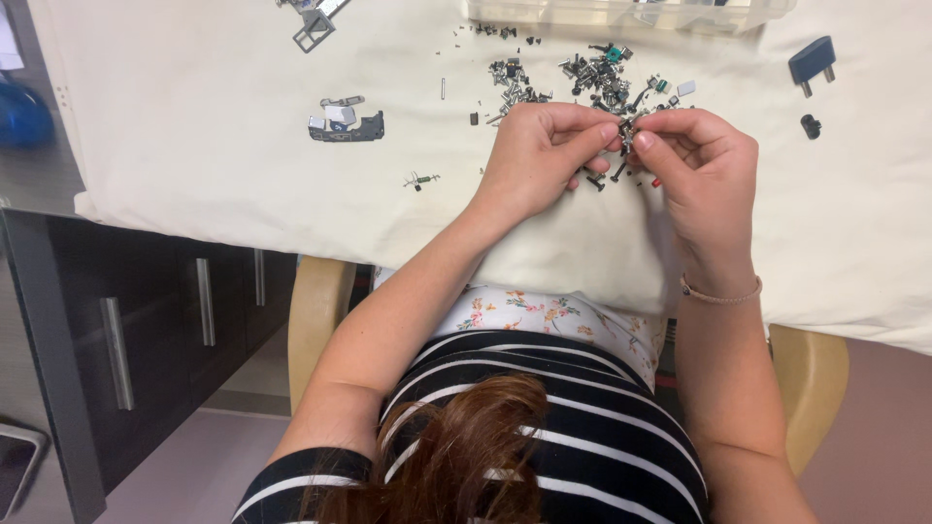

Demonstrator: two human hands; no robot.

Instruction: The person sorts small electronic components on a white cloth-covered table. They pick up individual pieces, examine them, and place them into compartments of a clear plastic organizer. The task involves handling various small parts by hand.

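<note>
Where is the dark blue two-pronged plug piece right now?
In the head view, the dark blue plug piece lies on the cream cloth at upper right, above a small black part and to the right of the right hand.

Both forearms reach forward and angle inward, so the left hand (537,160) and right hand (701,160) meet fingertip to fingertip. The left hand lies palm down with its fingers curled, thumb and forefinger pinched together at the tips; the right hand mirrors it, knuckles up, its thumb and forefinger pinched just opposite the left fingertips. The right wrist bends slightly inward, and the left wrist runs straight with its forearm.
</note>
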